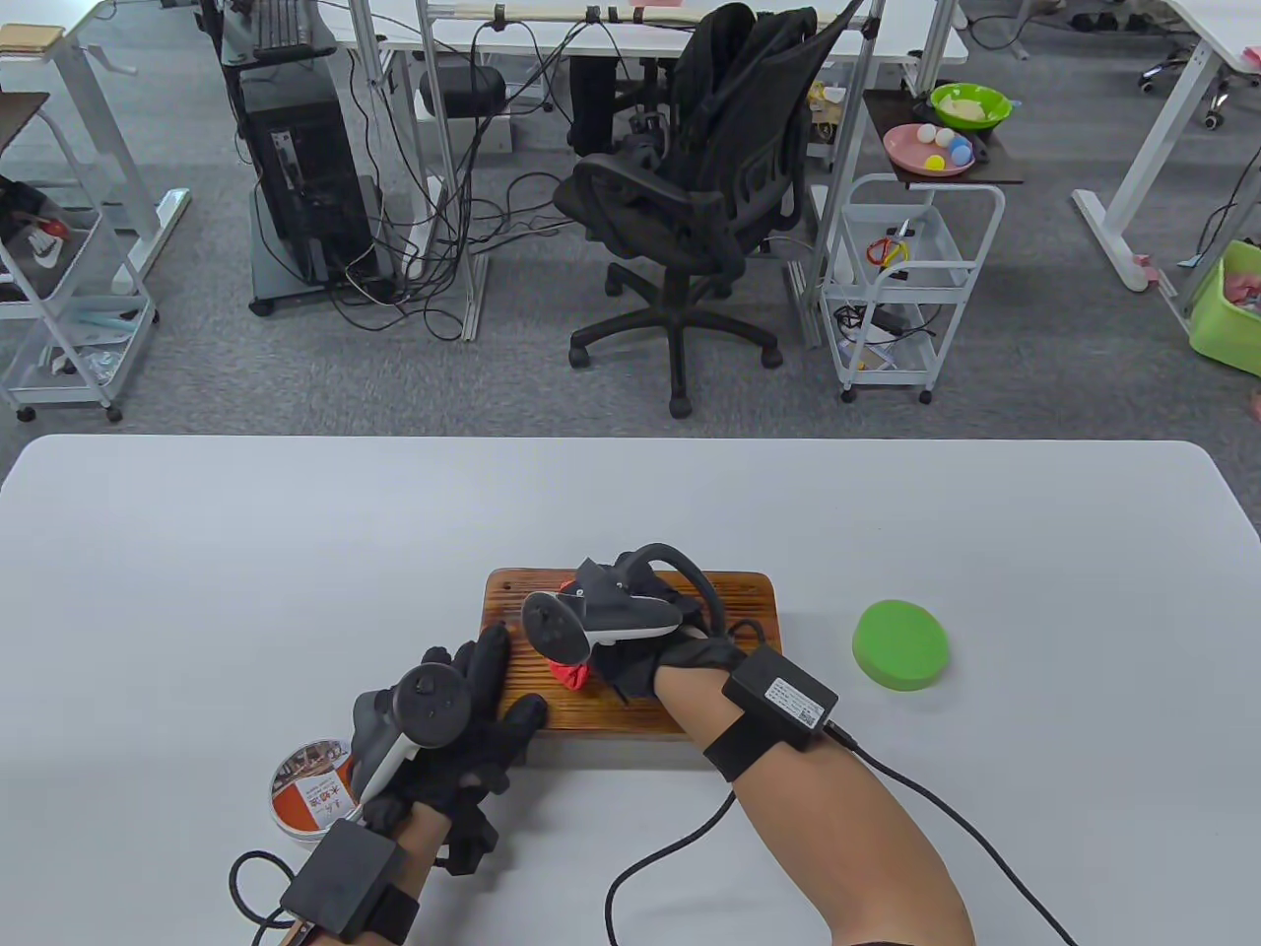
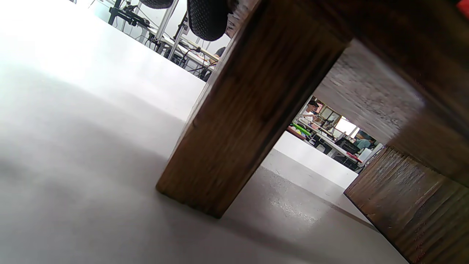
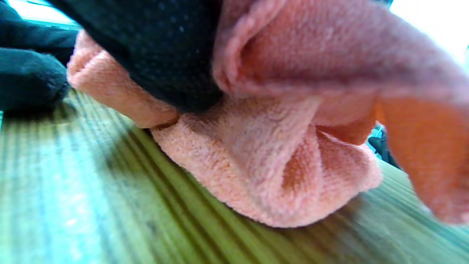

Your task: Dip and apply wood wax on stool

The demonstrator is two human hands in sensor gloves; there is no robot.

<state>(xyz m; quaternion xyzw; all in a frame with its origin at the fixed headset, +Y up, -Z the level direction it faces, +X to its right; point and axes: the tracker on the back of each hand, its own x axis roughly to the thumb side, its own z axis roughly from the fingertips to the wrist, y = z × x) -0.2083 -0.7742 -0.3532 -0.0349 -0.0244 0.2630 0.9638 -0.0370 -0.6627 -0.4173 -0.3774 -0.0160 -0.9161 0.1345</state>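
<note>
A low dark wooden stool (image 1: 739,601) stands on the white table (image 1: 296,552) near its front middle. My right hand (image 1: 680,655) lies on the stool's top and grips a bunched orange-red cloth (image 1: 571,675), pressed against the wood. The right wrist view shows the cloth (image 3: 263,157) folded around my gloved fingers (image 3: 176,55) on the stool top (image 3: 91,205). My left hand (image 1: 483,690) rests on the stool's front left corner, fingers laid straight over the top. A stool leg (image 2: 249,121) fills the left wrist view. The open wax tin (image 1: 310,788) sits by my left wrist.
A green round disc (image 1: 900,643) lies on the table to the right of the stool. Cables trail from both wrist boxes across the table's front edge. Beyond the table stand a black office chair (image 1: 690,197) and a white trolley (image 1: 906,276).
</note>
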